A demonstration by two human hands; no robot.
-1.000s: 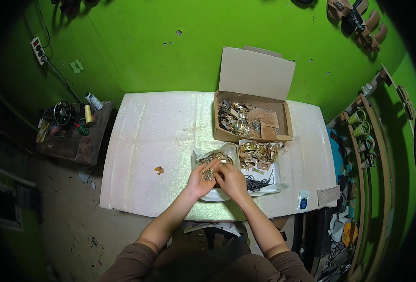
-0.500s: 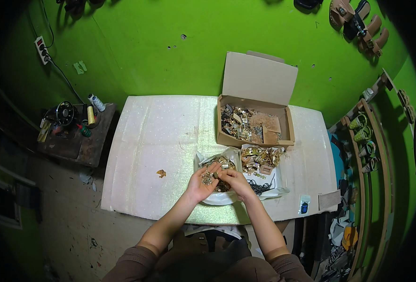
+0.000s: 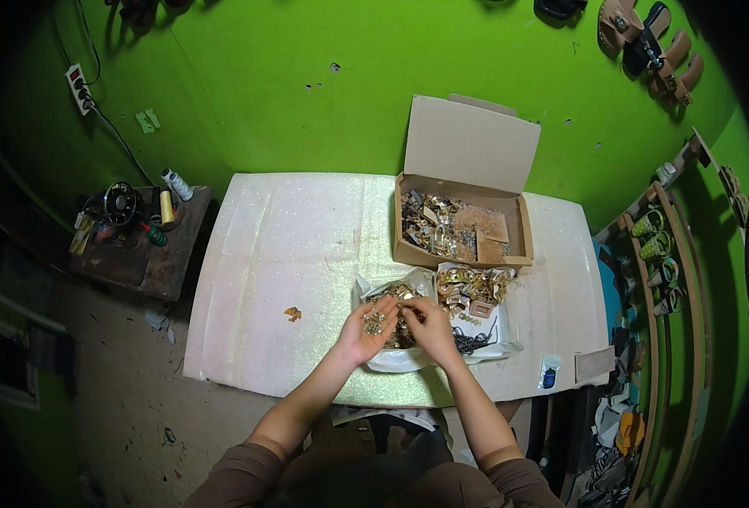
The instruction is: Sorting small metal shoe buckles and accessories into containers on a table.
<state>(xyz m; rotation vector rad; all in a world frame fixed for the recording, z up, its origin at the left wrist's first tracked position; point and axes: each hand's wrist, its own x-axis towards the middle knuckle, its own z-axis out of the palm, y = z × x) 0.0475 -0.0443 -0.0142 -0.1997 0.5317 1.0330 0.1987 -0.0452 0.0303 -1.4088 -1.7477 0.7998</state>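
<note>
My left hand (image 3: pixel 357 339) is palm up and cupped, with a small heap of shiny metal pieces (image 3: pixel 375 323) lying in it. Beside it, my right hand (image 3: pixel 433 332) points down with its fingers pinched together; whatever they hold is too small or hidden to make out. Both hands are over a tray lined with white plastic (image 3: pixel 389 366), in which gold and dark metal fittings lie, partly covered by my hands. Adjoining on the right, a second white tray (image 3: pixel 510 343) holds gold buckles (image 3: pixel 476 289) and a dark chain (image 3: pixel 473 340).
Behind the trays, an open cardboard box (image 3: pixel 421 255) holds mixed metal fittings. A brown scrap (image 3: pixel 292 314) lies on the white table (image 3: pixel 256 254). A small blue packet (image 3: pixel 549 372) is near the right edge. At left stands a side table (image 3: pixel 129 271) with thread spools.
My right hand has drawn slightly away from my left palm and turned its fingers down toward the tray. My left hand stays nearly in place with the metal pieces.
</note>
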